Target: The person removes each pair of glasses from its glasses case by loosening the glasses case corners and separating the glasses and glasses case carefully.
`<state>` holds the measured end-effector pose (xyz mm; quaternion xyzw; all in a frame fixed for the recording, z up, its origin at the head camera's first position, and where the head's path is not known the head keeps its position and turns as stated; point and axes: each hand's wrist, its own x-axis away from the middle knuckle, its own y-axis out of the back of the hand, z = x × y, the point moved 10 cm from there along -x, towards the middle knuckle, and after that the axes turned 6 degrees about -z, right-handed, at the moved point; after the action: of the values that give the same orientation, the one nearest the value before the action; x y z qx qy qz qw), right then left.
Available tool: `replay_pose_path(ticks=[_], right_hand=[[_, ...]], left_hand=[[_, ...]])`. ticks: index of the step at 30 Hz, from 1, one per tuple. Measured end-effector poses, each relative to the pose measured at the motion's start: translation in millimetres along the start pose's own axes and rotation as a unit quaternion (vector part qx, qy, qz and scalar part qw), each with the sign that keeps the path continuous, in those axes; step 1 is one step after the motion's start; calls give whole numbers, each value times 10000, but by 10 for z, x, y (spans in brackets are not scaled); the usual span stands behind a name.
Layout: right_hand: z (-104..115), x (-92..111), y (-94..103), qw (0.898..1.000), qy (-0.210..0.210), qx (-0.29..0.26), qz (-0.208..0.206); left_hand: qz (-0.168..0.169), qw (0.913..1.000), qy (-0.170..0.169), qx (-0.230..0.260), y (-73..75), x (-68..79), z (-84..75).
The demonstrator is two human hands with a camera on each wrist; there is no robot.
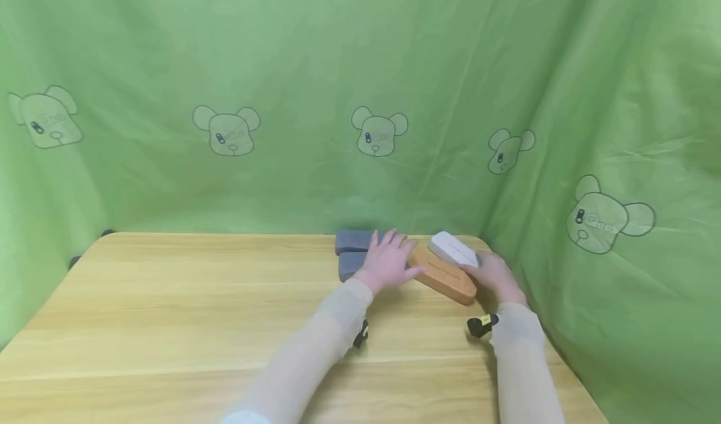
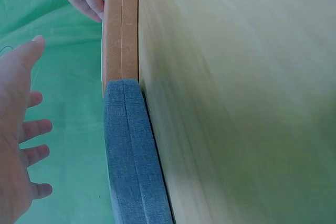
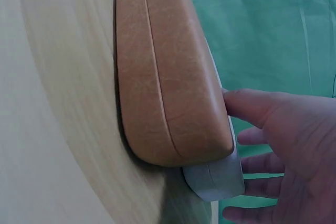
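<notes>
An orange-brown glasses case lies slantwise near the table's back right, with a white glasses case along its far side. Two blue-grey, denim-like glasses cases lie one behind the other to the left. My left hand, fingers spread, is over their right ends and hides part of them; its thumb reaches toward the brown case. My right hand is at the right end of the white case. In the right wrist view its thumb is by the upper edge and its nearly straight fingers are alongside the white end.
The wooden table has a rounded back edge just beyond the cases. A green curtain with bear-head drawings hangs behind and on both sides, close to my right arm. Small black wrist cameras sit under both wrists.
</notes>
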<state>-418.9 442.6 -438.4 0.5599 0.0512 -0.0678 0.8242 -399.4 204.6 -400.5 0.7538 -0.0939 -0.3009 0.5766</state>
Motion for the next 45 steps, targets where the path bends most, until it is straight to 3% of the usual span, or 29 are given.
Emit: replay_pose_path(ticks=[14,28,38,45], right_hand=[[-147,-15,-43,9954,-713,-532,354],[-233,35,79,9985,-384,-367,-91],[-237,204,302,9983,103,-336,-464],[-229,316,499,9957,467,-185,-775]], left_hand=[[53,9991,-141,-387,-29,-222,-110],[233,9993,-125,-270,-73,-239,-179],[279,9984,-203,-453,-172,-280,-307],[140,9989,-237,-380,-130,-340,-412]])
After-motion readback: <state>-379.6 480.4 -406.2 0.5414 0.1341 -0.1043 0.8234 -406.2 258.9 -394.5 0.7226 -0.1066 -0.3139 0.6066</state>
